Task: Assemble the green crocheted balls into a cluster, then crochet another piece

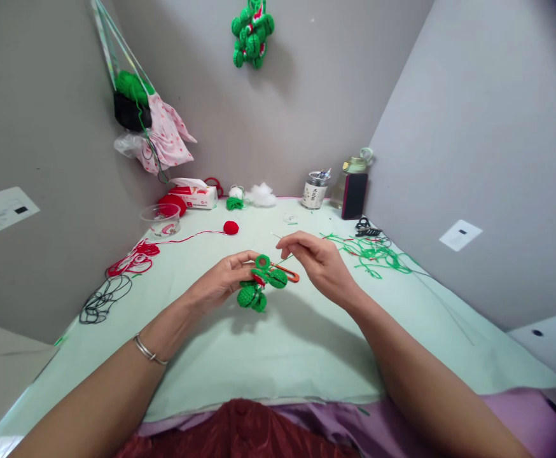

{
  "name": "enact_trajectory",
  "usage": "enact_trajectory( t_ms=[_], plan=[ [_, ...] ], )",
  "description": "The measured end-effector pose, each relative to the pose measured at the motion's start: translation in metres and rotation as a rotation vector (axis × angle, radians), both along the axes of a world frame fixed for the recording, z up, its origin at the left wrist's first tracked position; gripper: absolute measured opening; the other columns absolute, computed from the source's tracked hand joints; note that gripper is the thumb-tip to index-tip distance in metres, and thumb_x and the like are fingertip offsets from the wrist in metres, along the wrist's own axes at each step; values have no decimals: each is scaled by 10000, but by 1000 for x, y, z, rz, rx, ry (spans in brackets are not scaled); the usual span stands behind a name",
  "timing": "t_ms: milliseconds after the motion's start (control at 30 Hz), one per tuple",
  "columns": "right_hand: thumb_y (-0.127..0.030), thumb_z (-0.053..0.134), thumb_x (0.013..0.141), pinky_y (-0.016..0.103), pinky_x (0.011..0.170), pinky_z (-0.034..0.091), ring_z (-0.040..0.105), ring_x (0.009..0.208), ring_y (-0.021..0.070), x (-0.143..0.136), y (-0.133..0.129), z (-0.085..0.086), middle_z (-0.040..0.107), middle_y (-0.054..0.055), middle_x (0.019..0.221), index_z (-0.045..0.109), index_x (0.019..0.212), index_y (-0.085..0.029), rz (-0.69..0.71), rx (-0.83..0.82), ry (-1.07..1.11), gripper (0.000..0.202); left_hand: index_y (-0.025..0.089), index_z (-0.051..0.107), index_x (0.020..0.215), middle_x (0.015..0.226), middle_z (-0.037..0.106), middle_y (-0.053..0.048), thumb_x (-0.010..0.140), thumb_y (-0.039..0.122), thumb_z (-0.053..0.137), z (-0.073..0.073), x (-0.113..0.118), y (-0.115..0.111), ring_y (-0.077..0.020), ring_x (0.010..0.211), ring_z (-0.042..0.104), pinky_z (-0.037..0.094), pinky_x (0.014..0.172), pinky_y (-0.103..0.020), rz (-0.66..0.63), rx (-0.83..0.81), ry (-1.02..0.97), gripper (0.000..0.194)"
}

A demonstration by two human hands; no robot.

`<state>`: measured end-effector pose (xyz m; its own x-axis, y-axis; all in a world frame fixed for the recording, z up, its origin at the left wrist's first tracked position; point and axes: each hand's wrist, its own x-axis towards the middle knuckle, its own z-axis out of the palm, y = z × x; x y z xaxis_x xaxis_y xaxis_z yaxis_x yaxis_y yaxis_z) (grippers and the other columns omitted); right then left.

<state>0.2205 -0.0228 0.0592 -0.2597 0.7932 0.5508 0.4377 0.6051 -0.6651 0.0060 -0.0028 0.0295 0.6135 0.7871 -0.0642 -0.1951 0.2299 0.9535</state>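
Observation:
My left hand is closed on a green crocheted piece made of several round lobes with red and white bits between them. An orange safety-pin-shaped loop sticks out to the right of the piece. To the right, my right hand is raised with its fingers pinched together. A thin needle-like tool pokes out past its fingertips. A strand of green yarn runs between the piece and my right hand. My fingers hide most of the tool.
Green yarn scraps lie right, near a black clip. A red yarn ball, a plastic tub and dark cord are left. A tissue box, pen tin, phone and bottle stand behind.

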Motion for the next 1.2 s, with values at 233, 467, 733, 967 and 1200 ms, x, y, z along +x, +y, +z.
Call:
enact_trajectory(
  t_ms=[233, 467, 733, 967, 1200],
  plan=[
    [-263, 678, 868, 269, 679, 455, 530, 719, 128, -4, -7, 7, 657, 23, 896, 661, 949, -205, 98, -73, -145, 101, 177, 654, 972, 805, 676, -11, 776, 279, 762, 1, 0, 1, -121, 678, 586, 424, 638, -246, 65, 7, -58, 246],
    [-176, 656, 858, 264, 676, 442, 525, 723, 124, -7, -6, 5, 642, 15, 873, 659, 918, -199, 63, -75, -146, 64, 198, 619, 1039, 940, 689, -23, 739, 242, 790, 5, -1, 0, -145, 825, 613, 438, 769, -266, 6, 67, -2, 348],
    [-143, 653, 853, 288, 692, 462, 545, 783, 156, -9, -4, -1, 613, 29, 860, 612, 956, -215, 87, 125, -152, 131, 194, 597, 907, 810, 593, -4, 790, 250, 695, 5, -2, -4, -128, 702, 530, 385, 644, -243, -2, 202, 109, 163],
    [-144, 604, 885, 334, 733, 506, 579, 845, 192, -10, -2, -7, 628, 68, 914, 580, 1001, -220, 76, 345, -229, 140, 193, 634, 889, 776, 566, -7, 814, 314, 674, 7, -2, -6, -146, 701, 516, 401, 654, -257, -5, 286, 218, 147],
    [-162, 634, 883, 352, 768, 525, 603, 882, 203, -9, -2, -6, 639, 84, 948, 582, 1028, -215, 27, 419, -221, 163, 188, 677, 954, 917, 653, -50, 916, 494, 571, 2, -4, -1, -167, 842, 583, 442, 791, -278, -29, 183, 98, 326]
  ],
)
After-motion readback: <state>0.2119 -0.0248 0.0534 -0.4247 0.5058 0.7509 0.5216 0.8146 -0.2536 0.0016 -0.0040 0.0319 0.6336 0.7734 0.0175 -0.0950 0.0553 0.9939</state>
